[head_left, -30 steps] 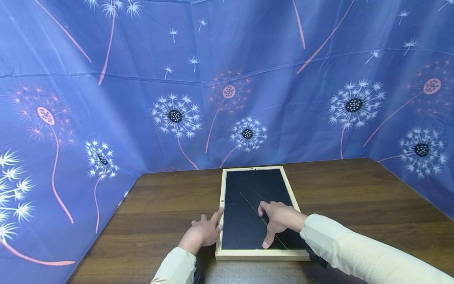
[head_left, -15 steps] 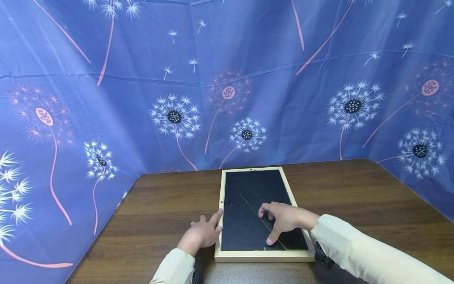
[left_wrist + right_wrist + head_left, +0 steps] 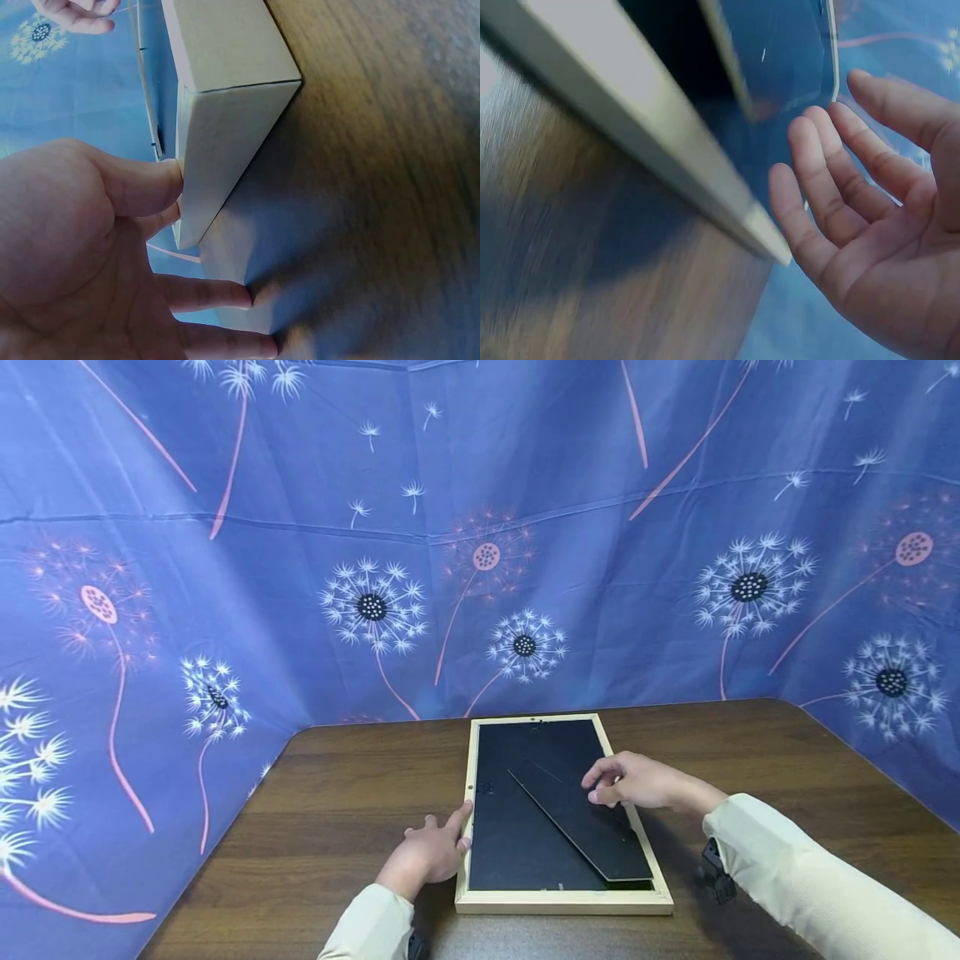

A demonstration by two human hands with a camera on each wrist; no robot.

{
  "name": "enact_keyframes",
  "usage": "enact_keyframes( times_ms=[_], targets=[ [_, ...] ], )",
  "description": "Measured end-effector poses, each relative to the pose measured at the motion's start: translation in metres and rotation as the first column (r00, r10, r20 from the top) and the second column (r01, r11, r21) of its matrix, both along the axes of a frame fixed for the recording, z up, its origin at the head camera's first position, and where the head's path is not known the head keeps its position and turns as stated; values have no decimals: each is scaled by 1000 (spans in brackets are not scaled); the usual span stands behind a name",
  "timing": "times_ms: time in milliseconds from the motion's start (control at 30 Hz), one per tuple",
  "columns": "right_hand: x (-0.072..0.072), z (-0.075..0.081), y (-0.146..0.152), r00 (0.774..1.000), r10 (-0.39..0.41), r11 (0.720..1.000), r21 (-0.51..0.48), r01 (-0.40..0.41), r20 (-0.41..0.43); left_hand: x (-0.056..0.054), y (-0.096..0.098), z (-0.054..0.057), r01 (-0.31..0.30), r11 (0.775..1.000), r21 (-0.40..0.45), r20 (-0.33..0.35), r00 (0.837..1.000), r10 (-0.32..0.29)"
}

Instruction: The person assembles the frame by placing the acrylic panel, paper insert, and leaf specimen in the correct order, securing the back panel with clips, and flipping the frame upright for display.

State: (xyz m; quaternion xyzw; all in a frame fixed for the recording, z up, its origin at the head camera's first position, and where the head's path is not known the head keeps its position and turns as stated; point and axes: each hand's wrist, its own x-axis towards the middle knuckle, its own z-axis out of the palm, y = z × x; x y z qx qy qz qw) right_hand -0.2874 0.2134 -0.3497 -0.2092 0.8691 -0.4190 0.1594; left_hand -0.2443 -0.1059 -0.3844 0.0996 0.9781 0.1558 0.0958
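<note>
A picture frame (image 3: 562, 903) with a pale wooden rim lies face down on the table. Its black backing board (image 3: 510, 852) carries a black easel stand (image 3: 588, 827), set at a slant, whose lower end stands slightly off the board. My left hand (image 3: 426, 853) rests at the frame's left rim; in the left wrist view its thumb (image 3: 146, 187) touches the frame's side and two fingertips meet the table. My right hand (image 3: 637, 781) is over the right rim, fingers loosely bent and holding nothing. The right wrist view has these fingers (image 3: 829, 180) apart from the stand.
The brown wood-grain table (image 3: 360, 785) extends to both sides of the frame. Behind and beside it hangs a blue cloth (image 3: 637, 610) printed with dandelions. Small metal fittings sit along the backing's edges.
My right hand has lifted off the backing and moved up and right, uncovering the stand. The stand's lower end now shows raised. My left hand has stayed in place.
</note>
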Motion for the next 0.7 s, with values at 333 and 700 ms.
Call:
enact_keyframes(
  times_ms=[333, 700],
  targets=[
    [-8, -13, 44, 998, -56, 998, -3, 56, 26, -1, 0, -1, 2, 1000, 1, -7, 1000, -2],
    [-16, -33, 60, 999, -21, 999, -33, 20, -34, -1, 0, -1, 2, 1000, -4, 6, 1000, -2]
  ],
)
